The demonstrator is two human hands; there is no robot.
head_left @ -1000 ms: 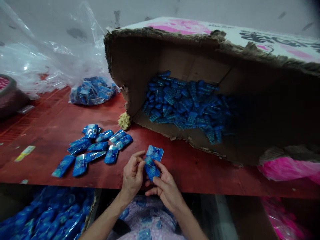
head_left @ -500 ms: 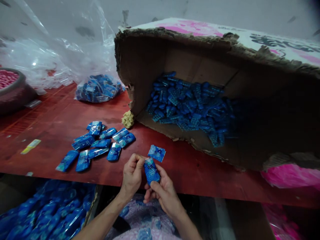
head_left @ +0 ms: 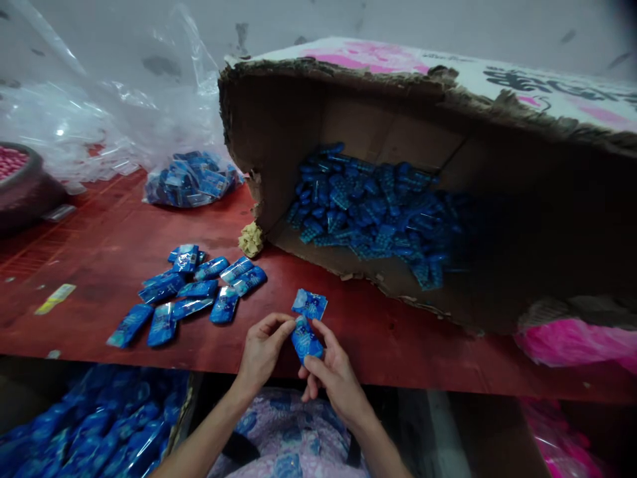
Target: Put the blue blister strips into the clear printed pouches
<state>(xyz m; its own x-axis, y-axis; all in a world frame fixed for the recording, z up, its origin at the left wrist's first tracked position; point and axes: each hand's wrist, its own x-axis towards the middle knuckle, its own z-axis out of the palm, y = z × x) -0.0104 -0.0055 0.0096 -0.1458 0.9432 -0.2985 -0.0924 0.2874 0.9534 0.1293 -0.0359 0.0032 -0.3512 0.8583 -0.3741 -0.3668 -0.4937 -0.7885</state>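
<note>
On my feed, the held packet [head_left: 306, 341] looked like glossy plastic film, as did the shiny packets [head_left: 162, 325] on the table. I read the tabletop [head_left: 398, 355] as smooth, with a dull sheen. The carton [head_left: 358, 116] was matt cardboard, its torn edge [head_left: 298, 66] rough and fibrous. I saw thin, wrinkled clear plastic [head_left: 64, 123], a matt, crumpled yellow lump [head_left: 250, 239] and soft patterned cloth [head_left: 293, 428].

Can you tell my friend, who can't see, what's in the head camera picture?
A person's left hand and right hand hold a small blue packet at a red table. More blue packets lie to the left, and a torn cardboard box behind holds a heap of blue things.
</note>
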